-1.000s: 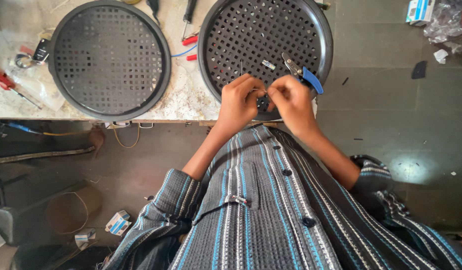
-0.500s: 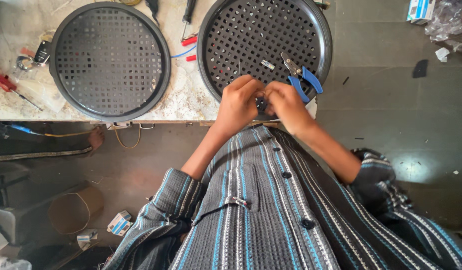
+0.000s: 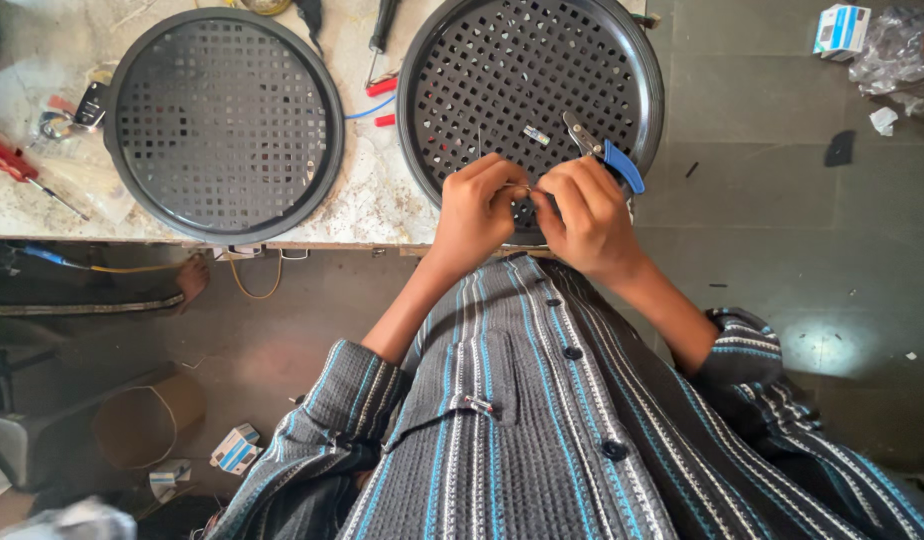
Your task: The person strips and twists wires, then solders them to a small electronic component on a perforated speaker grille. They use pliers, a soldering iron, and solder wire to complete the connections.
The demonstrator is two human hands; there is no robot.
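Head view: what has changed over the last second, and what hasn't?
Little changed. Both hands, left hand and right hand, stay pinched together on a thin wire over the right perforated tray. The blue-handled pliers and the left tray lie as before.

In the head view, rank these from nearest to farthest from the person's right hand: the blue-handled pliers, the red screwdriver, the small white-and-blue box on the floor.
1. blue-handled pliers, just above the right hand
2. white-and-blue box, top right, on the floor
3. red screwdriver, far left of the bench
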